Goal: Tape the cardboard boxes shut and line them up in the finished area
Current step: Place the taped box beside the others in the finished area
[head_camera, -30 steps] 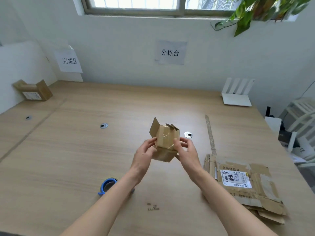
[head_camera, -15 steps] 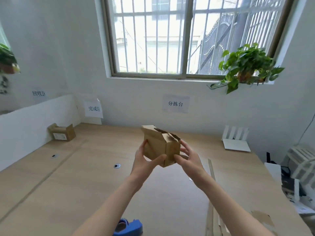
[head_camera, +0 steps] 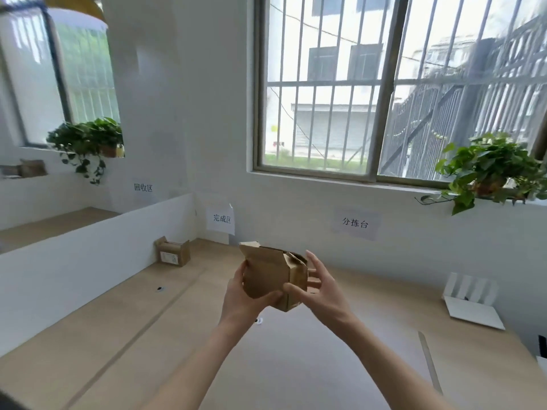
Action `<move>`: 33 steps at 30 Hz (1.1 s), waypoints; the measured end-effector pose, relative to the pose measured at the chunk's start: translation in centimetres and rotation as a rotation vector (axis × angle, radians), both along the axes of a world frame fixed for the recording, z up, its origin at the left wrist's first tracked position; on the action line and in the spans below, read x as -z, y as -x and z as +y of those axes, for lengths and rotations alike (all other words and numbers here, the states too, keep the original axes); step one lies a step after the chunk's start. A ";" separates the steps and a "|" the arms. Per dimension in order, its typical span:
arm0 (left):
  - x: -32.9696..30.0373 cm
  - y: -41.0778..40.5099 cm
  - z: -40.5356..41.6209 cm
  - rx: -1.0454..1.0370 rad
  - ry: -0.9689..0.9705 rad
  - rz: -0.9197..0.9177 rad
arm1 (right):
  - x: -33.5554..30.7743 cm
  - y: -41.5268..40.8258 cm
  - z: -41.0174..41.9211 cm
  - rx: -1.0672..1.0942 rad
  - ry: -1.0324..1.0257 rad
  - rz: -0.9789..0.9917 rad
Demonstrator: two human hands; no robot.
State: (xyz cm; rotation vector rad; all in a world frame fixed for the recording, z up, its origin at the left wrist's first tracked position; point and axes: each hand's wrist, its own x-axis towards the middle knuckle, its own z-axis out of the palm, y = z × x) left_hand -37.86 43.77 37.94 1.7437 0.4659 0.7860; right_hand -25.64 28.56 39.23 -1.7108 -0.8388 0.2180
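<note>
Small cardboard box (head_camera: 273, 281) held in air above bench (head_camera: 124, 335) middle, tilted, top flaps loose. Left hand (head_camera: 241, 297) grips its left face, thumb curled under near edge. Right hand (head_camera: 321, 287) clasps right side, thumb on front, fingers spread behind. Second box (head_camera: 172, 251) sits at bench's far left corner, below sign (head_camera: 221, 218).

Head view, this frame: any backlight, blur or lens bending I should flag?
Head view: the barred window is bright, yet the small brown cardboard box gripped by the left hand and right hand stays readable; window bars and frame bow from wide-angle distortion; the left-edge trailing green plant looks soft; the pale wooden table shows no harsh glare.
</note>
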 end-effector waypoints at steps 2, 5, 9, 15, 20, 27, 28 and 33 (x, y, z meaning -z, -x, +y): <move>-0.2 1.9 3.3 -0.033 -0.029 0.033 | -0.2 1.6 3.4 -0.005 0.018 -0.046; -0.5 4.7 8.5 -0.071 -0.075 0.069 | -0.9 4.4 8.5 0.004 0.019 -0.076; -1.8 8.6 14.7 -0.068 -0.125 0.121 | -1.8 7.4 14.6 0.012 -0.002 -0.083; -2.2 14.1 23.6 -0.209 -0.316 0.329 | -2.2 10.1 22.3 0.029 -0.048 -0.084; -2.4 17.2 30.3 -0.294 -0.486 0.445 | -2.8 10.6 27.9 0.005 -0.043 -0.060; -2.1 17.4 39.6 -0.342 -0.593 0.544 | -2.7 8.2 36.5 -0.032 -0.025 -0.074; -2.1 17.0 41.0 -0.345 -0.591 0.561 | -2.5 7.5 37.9 -0.032 -0.024 -0.074; -2.3 14.1 47.6 -0.343 -0.647 0.630 | -1.9 3.6 44.8 -0.041 -0.016 -0.068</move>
